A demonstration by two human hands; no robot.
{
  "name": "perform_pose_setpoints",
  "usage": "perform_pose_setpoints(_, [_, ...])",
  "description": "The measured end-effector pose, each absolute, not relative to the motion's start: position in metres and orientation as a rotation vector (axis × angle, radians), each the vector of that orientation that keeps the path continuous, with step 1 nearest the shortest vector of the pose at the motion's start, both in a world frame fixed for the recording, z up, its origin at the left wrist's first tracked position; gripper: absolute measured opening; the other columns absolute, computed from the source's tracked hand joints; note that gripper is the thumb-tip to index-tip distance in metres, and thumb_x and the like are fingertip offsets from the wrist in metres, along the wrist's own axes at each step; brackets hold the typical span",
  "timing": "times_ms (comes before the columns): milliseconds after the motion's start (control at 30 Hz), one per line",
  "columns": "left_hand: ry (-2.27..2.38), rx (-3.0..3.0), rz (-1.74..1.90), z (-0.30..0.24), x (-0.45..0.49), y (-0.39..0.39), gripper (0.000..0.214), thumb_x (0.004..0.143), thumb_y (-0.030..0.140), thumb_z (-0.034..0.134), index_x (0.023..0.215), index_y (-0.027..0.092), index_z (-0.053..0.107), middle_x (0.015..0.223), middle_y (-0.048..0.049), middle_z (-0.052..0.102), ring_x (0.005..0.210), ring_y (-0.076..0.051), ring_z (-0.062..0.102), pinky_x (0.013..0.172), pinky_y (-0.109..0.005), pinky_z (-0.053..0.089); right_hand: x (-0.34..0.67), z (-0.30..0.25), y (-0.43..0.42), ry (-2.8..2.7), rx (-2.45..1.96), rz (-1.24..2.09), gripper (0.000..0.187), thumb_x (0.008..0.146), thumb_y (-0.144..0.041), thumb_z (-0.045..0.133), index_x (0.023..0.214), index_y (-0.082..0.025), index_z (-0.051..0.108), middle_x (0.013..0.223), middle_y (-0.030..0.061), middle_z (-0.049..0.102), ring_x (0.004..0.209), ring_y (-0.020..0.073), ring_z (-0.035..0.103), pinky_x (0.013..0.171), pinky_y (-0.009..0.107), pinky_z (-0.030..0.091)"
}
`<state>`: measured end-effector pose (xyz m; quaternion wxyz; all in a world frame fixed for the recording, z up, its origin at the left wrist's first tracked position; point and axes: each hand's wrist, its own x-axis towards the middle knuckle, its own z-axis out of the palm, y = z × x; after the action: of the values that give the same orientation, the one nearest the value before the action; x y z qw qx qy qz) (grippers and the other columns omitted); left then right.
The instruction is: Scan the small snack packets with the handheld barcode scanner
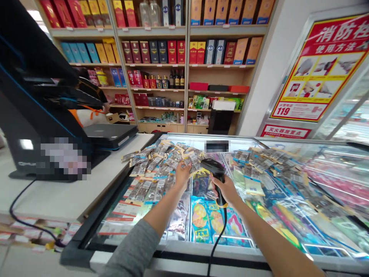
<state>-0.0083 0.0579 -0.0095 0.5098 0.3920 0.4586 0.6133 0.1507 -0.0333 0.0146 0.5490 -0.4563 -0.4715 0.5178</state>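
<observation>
I note the right hand (228,190) gripping the scanner (212,166) by its handle (221,197), apparently so it faces the packet (194,160) pinched in the fingers of the left hand (182,175).

Your single camera sits on your head, looking forward and down over your left hand (182,175) and right hand (227,190), both near and about mid-frame; the glass-topped case (75,246) lies close below you, a dark machine (27,111) stands near on the left, and the shelves (157,65) face you from farther back
</observation>
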Motion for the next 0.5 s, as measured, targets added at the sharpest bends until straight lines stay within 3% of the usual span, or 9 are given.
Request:
perform_pose_setpoints(100, [1.119,0.980,1.507,-0.021,0.011,0.063,0.037,0.069,0.040,0.075,0.080,0.022,0.045,0.044,0.0138,0.040,0.036,-0.005,0.038,0.042,-0.018,0.031,0.165,0.011,-0.045,-1.268,-1.225,1.089,0.033,0.079,-0.050,0.064,0.079,-0.021,0.050,0.045,-0.0077,0.048,0.031,0.0103,0.041,0.036,0.024,0.032])
perform_pose_setpoints(200, [1.054,1.010,1.547,-0.026,0.013,0.065,0.037,0.070,0.038,0.075,0.087,0.022,0.047,0.049,0.0108,0.051,0.043,-0.008,0.050,0.048,-0.020,0.041,0.172,0.011,-0.055,-1.399,-1.369,1.027,0.027,0.083,-0.047,0.058,0.079,-0.021,0.050,0.039,-0.0079,0.045,0.031,0.0121,0.042,0.039,0.025,0.033])
perform_pose_setpoints(333, [0.960,0.969,1.562,-0.024,0.011,0.065,0.042,0.069,0.040,0.076,0.095,0.021,0.049,0.069,0.0021,0.068,0.066,-0.015,0.067,0.068,-0.029,0.053,0.175,0.015,-0.061,-1.517,-1.472,0.988,0.024,0.083,-0.045,0.056,0.083,-0.021,0.053,0.040,-0.0072,0.046,0.033,0.0139,0.045,0.041,0.026,0.034])
perform_pose_setpoints(500, [0.993,0.979,1.558,-0.026,0.012,0.064,0.044,0.067,0.042,0.076,0.095,0.021,0.050,0.067,0.0027,0.067,0.066,-0.016,0.067,0.064,-0.028,0.054,0.175,0.015,-0.061,-1.527,-1.525,0.969,0.023,0.083,-0.044,0.056,0.078,-0.022,0.051,0.041,-0.0062,0.047,0.036,0.0150,0.050,0.043,0.026,0.037])
